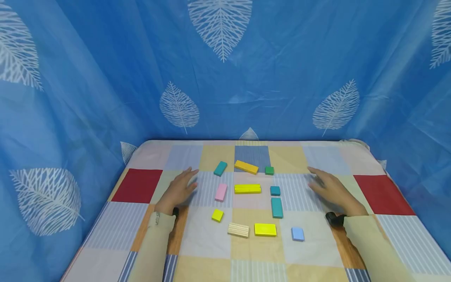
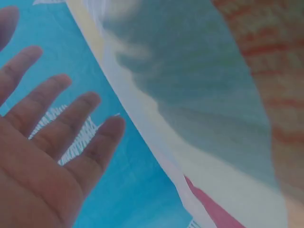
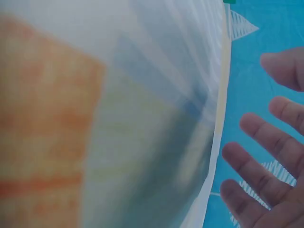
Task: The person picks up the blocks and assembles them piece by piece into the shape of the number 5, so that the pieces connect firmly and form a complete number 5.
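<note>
My left hand (image 1: 177,191) is held to the left of a loose group of coloured blocks, fingers extended and holding nothing. On the other side, my right hand (image 1: 334,191) is likewise spread and holds nothing. Nearest the left hand are a pink block (image 1: 220,192), a teal block (image 1: 220,168) and a small yellow block (image 1: 217,215). Closest to the right are a small teal block (image 1: 275,190), a longer teal block (image 1: 276,207) and a green block (image 1: 269,170). Both wrist views show separated fingers, with no block between them.
Among the blocks lie an orange one (image 1: 246,167), a long yellow one (image 1: 247,188), a ridged beige one (image 1: 238,230), a wide yellow one (image 1: 265,230) and a light blue one (image 1: 297,234). A patchwork cloth (image 1: 204,270) covers the table; blue leaf-print curtains (image 1: 282,58) surround it.
</note>
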Motion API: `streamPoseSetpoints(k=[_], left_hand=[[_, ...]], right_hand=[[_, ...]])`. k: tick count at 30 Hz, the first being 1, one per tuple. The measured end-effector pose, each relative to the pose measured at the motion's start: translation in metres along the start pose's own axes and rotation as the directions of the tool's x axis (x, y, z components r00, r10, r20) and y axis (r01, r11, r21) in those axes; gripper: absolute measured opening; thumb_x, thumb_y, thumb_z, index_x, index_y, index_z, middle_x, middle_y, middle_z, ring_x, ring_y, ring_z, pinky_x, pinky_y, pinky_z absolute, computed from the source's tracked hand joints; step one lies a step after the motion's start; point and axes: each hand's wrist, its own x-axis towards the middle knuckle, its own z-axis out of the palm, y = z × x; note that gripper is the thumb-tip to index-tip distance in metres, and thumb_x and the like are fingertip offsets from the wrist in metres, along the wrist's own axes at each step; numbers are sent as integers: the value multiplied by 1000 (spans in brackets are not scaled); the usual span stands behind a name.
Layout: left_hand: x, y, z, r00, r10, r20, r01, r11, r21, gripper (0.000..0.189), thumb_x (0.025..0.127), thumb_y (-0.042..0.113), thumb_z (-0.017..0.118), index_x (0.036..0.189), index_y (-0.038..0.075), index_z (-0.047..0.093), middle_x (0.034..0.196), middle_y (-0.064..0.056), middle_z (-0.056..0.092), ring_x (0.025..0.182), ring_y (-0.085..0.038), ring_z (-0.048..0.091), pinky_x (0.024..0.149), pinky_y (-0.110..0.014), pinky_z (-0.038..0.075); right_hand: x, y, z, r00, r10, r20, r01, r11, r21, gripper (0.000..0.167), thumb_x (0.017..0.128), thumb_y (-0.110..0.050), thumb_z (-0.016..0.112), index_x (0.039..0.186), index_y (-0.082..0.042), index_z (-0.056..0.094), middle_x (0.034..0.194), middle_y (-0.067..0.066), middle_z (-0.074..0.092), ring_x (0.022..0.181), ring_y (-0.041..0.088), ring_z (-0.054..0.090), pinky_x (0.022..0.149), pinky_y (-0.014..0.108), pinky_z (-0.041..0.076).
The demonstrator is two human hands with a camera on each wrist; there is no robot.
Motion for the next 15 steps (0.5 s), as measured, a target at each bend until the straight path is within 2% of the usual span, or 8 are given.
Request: streamPoseSetpoints(k=[5, 11, 15], left_hand=[[13, 0, 2, 998, 63, 15, -62, 996, -71, 55, 110, 10, 62, 161, -2, 45, 167, -30, 39, 155, -49, 36, 124, -63, 30], [28, 1, 5, 998, 54, 35, -48, 987, -153, 57, 109, 10, 66, 161, 1, 47, 162, -26, 48, 144, -48, 52, 118, -59, 42], [36, 5, 5, 996, 81, 48, -69, 975, -212, 54, 108, 7, 66, 158, -2, 50, 157, -25, 54, 137, -47, 58, 114, -58, 47]], right_hand=[[9, -2, 3, 1000, -8, -3, 8, 998, 58, 55, 102, -7, 72, 149, 12, 52, 145, 37, 59, 130, 58, 58, 108, 71, 45], [21, -5, 7, 1000, -25, 4, 24, 990, 138, 51, 102, -4, 73, 147, 11, 56, 142, 33, 63, 126, 53, 63, 105, 66, 49], [29, -6, 9, 1000, -1, 27, -3, 987, 161, 50, 101, -5, 75, 145, 11, 58, 139, 32, 65, 124, 51, 65, 105, 64, 50]])
